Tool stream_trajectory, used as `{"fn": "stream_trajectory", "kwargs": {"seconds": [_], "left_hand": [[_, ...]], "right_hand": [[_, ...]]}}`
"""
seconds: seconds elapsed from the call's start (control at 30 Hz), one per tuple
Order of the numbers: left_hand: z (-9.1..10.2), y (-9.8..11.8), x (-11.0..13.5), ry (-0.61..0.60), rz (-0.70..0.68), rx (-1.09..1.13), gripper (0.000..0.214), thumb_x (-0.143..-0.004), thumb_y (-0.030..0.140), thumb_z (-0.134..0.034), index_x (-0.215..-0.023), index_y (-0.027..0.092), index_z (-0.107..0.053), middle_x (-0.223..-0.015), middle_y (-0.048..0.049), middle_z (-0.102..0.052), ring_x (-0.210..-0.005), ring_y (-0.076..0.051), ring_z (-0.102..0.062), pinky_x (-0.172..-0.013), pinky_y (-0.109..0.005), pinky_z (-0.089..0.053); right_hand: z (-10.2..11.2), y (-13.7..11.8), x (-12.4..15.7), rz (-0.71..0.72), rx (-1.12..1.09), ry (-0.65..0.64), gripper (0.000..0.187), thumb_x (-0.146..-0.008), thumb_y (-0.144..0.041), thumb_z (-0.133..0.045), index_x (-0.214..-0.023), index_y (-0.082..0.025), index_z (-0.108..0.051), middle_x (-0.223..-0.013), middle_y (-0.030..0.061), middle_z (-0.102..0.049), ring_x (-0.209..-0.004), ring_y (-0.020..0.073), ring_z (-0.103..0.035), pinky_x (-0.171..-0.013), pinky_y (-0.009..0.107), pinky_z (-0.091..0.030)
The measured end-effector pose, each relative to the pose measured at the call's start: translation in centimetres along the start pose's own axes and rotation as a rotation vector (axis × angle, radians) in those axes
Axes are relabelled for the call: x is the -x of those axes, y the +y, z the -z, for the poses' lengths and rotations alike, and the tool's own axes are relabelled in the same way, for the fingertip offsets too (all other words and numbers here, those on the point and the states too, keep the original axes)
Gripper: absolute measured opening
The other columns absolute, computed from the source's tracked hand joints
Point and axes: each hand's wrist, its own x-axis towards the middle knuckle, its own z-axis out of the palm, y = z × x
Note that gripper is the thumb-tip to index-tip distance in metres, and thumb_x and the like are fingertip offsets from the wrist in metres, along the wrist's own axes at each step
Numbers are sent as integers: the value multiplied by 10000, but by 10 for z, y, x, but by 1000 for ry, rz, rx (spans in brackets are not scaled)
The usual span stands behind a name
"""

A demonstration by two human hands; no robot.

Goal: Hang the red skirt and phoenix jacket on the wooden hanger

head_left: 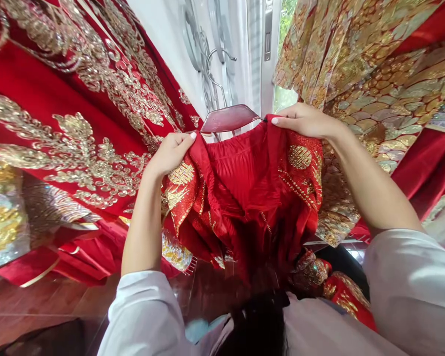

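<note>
A red skirt (237,158) with gathered waist and gold-embroidered panels hangs from a dark red hanger (230,117) with a metal hook. My left hand (173,152) grips the skirt's waistband at its left end, thumb on top. At the opposite end my right hand (300,120) pinches the waistband beside the hanger's tip. Both arms reach forward, stretching the waistband between them. The lower folds of the skirt fall into shadow below. Whether the hook rests on anything behind it I cannot tell.
Red garments with gold beadwork (96,163) hang close on the left. A gold-patterned garment (374,99) hangs on the right. Ahead are a white curtain (237,39) and a door frame (269,54). Red embroidered items (346,294) lie low at right, above a dark wooden floor (74,296).
</note>
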Motion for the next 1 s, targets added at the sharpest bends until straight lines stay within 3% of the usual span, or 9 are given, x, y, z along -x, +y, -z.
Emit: {"fn": "stream_trajectory", "kwargs": {"seconds": [0.1, 0.23, 0.4, 0.53, 0.73, 0.8, 0.87, 0.93, 1.0], "left_hand": [[2, 0, -4, -61, 65, 67, 418, -901, 379, -410, -554, 150, -453, -566, 0, -404, -503, -85, -351, -527, -202, -318], [-1, 3, -3, -36, 45, 34, 412, -909, 377, -390, -562, 158, -421, -560, 5, -365, -508, -89, -341, -533, -208, -310], [-15, 7, 8, 253, 15, -269, 424, -910, 384, -426, -559, 168, -327, -560, 20, -272, -552, -98, -355, -640, -225, -358], [-32, 5, 13, 429, 69, -372, 424, -930, 451, -401, -628, 154, -414, -631, -10, -372, -763, -167, -529, -837, -301, -401], [-40, -6, 14, 539, 40, -333, 406, -914, 530, -395, -817, 160, -532, -818, -75, -558, -1020, -273, -556, -942, -389, -387], [-43, -1, 25, 554, 4, -341, 352, -890, 513, -450, -943, 180, -554, -972, -96, -591, -1104, -278, -522, -988, -388, -362], [-52, 7, 45, 600, -26, -387, 367, -861, 485, -499, -1085, 197, -538, -1149, -115, -560, -1200, -280, -457, -1036, -387, -323], [-70, 16, 71, 676, -24, -465, 448, -845, 469, -510, -1181, 173, -504, -1245, -142, -509, -1252, -292, -402, -1052, -407, -299], [-96, 21, 97, 763, 54, -551, 473, -844, 464, -486, -1171, 124, -518, -1185, -168, -538, -1169, -305, -460, -1007, -428, -333]], "right_hand": [[-2, -4, -6, -111, -75, -98, 349, -932, -270, -453, -752, -17, -613, -664, -4, -608, -556, 6, -456, -582, 148, -340], [-5, -2, -9, -124, 12, -39, 400, -912, -317, -449, -788, 24, -616, -678, -10, -610, -562, -10, -446, -583, 134, -330], [-10, 3, -4, -34, 235, 115, 516, -854, -463, -432, -719, 14, -576, -557, -86, -442, -554, -30, -318, -561, 131, -241], [-15, -2, -2, -51, 343, 155, 507, -834, -503, -376, -585, -65, -430, -535, -92, -332, -552, -25, -250, -541, 167, -194], [-15, -3, -6, -76, 469, 182, 500, -839, -529, -327, -561, -114, -353, -577, -77, -349, -537, -30, -230, -565, 197, -230], [-18, 1, -3, -68, 526, 292, 484, -869, -489, -375, -625, -81, -467, -648, -46, -466, -578, -17, -345, -624, 190, -303], [-28, 6, 11, -27, 582, 505, 366, -895, -401, -455, -784, -72, -572, -787, 7, -570, -705, 39, -483, -737, 217, -373], [-48, 12, 37, 35, 631, 745, 243, -906, -317, -480, -891, -102, -593, -897, 51, -595, -842, 117, -540, -828, 280, -398], [-77, 19, 69, 71, 691, 918, 241, -920, -299, -433, -849, -119, -576, -892, 77, -583, -881, 167, -539, -836, 324, -397]]}}
